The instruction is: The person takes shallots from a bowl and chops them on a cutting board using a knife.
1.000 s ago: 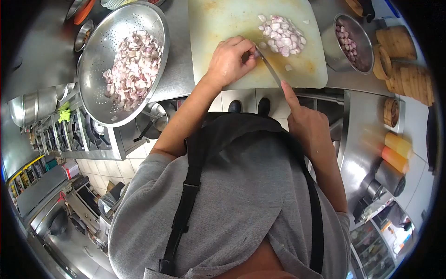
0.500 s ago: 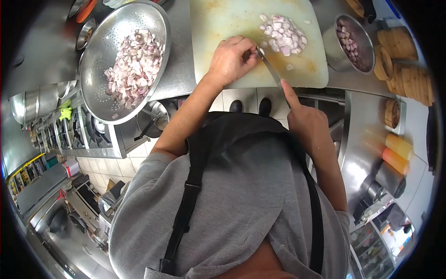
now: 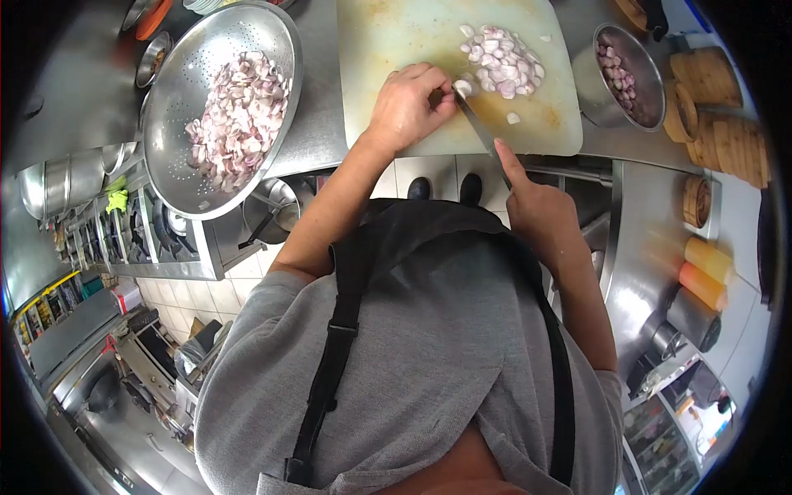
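Note:
On a pale cutting board (image 3: pixel 396 41) my left hand (image 3: pixel 412 103) is closed, its fingers curled around a shallot that they mostly hide. My right hand (image 3: pixel 540 214) grips a knife (image 3: pixel 480 128), index finger stretched along the top of the blade. The knife's tip end lies right at my left fingertips. Just beyond the blade are freshly cut shallot slices (image 3: pixel 464 86). A larger heap of sliced shallots (image 3: pixel 505 62) sits to their right, with a few loose slices around it.
A big steel colander (image 3: pixel 169 165) with many sliced shallots (image 3: pixel 239 124) stands left of the board. At the right is a steel container (image 3: pixel 584 87) of whole peeled shallots (image 3: pixel 617 78). Bamboo steamers (image 3: pixel 726 153) stand farther right. A stove (image 3: pixel 165 239) is at the lower left.
More cut slices now lie beyond the blade at my left fingertips. The knife and my right hand have shifted slightly to the left; my left hand has barely moved.

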{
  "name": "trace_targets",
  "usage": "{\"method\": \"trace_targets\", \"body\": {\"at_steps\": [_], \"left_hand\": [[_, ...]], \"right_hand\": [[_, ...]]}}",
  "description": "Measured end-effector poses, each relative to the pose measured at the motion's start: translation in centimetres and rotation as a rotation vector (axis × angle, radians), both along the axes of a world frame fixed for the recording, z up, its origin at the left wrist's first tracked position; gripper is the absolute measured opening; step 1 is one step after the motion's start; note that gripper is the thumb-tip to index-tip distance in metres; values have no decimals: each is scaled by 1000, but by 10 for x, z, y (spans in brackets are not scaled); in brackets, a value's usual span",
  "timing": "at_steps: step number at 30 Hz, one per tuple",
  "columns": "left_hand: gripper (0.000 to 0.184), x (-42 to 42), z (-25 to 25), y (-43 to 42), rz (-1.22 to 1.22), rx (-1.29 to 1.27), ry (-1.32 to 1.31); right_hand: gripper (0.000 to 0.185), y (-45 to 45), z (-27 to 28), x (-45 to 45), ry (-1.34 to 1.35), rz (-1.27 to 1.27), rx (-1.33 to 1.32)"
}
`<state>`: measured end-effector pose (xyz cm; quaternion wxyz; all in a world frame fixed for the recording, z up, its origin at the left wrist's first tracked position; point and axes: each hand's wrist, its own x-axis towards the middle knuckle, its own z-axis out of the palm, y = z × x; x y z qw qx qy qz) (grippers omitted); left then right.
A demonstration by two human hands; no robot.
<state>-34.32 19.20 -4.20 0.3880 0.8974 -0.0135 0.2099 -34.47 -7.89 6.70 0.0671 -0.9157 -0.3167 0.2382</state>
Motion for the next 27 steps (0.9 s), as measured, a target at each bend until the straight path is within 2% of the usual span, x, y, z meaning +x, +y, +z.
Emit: {"method": "trace_targets", "body": {"at_steps": [7,9,13,15,18,21,25,27], "left_hand": [[20,2,-3,-1,20,79,15],[22,1,0,-1,111,49,161],[24,-4,12,3,91,-86,91],[28,-1,12,11,-86,164,-54],[29,5,6,14,-105,166,-16],[24,1,14,4,13,59,89],[20,-7,20,3,2,-48,141],[16,-4,13,6,-32,34,12]], "right_hand": [[77,-10,9,12,-3,-78,51],[77,-12,9,13,-6,-92,77],[76,-15,12,11,-7,-124,103],[76,-16,11,9,0,-126,119],[76,-17,9,6,2,-108,140],[76,-16,8,1,-10,-69,126],[77,-11,9,-3,-40,-27,57],[77,-12,8,-4,-50,-13,58]]}}
